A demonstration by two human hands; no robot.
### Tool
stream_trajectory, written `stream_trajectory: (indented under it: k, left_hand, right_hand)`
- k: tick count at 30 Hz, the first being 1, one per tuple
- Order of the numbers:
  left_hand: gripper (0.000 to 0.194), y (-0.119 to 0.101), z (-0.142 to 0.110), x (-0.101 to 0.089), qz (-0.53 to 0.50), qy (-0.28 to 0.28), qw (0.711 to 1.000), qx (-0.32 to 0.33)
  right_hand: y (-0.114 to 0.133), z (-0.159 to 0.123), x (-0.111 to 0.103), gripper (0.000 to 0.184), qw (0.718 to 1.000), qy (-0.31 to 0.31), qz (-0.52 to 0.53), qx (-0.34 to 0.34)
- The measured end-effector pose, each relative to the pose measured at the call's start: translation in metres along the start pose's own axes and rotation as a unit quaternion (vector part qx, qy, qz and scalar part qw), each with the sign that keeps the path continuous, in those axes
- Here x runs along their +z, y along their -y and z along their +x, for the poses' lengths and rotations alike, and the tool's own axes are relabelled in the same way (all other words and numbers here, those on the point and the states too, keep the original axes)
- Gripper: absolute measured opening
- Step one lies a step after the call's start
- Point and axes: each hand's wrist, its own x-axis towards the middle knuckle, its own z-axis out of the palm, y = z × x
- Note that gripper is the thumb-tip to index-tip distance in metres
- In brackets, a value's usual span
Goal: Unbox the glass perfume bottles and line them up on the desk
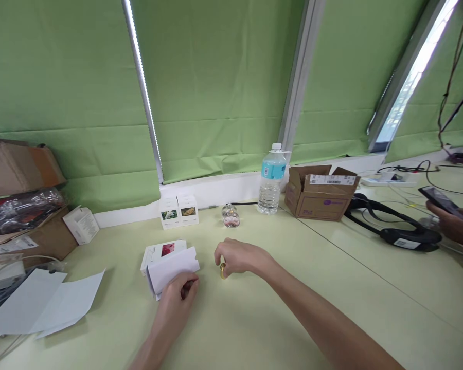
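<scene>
My right hand (237, 257) is closed, its thumb and fingers pinching a small gold cylinder (223, 272) upright at the tabletop. Whether that is a cap or a tiny bottle is not clear. My left hand (177, 295) has its fingers curled at the lower right edge of a folded white paper (173, 271), seemingly gripping it; its fingertips are partly hidden. Behind the paper lies a white box (154, 253) with a red flower picture. Farther back stand two small white boxes with flower pictures (178, 211) and a small clear glass bottle (230, 216) with a pink label.
A water bottle (271, 180) and an opened cardboard box (320, 192) stand along the back. To the right are a black headset-like device (405, 234) and another person's hand (459, 221) holding a phone (443, 199). White folded sheets (50, 303) and cartons (34, 241) occupy the left.
</scene>
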Motion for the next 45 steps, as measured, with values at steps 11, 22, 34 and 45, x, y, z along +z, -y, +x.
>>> stream_trajectory:
  k: [11, 22, 34, 45]
  left_hand:
    - [0.026, 0.002, -0.001, 0.001, -0.007, -0.002, 1.000, 0.009]
    - [0.027, -0.001, -0.001, 0.001, -0.006, -0.001, 1.000, 0.007]
    - [0.024, -0.003, -0.003, 0.000, 0.007, 0.000, 1.000, 0.018]
    - [0.024, -0.001, -0.003, 0.001, 0.008, -0.001, 1.000, 0.022]
  right_hand:
    - [-0.029, 0.021, 0.010, 0.017, 0.990, -0.096, -0.094, 0.041]
    - [-0.071, 0.054, 0.018, 0.042, 0.962, -0.215, -0.139, 0.096]
    - [-0.095, 0.054, 0.018, 0.035, 0.953, -0.279, -0.045, 0.108]
    - [-0.109, 0.053, 0.033, 0.048, 0.952, -0.285, 0.038, 0.103]
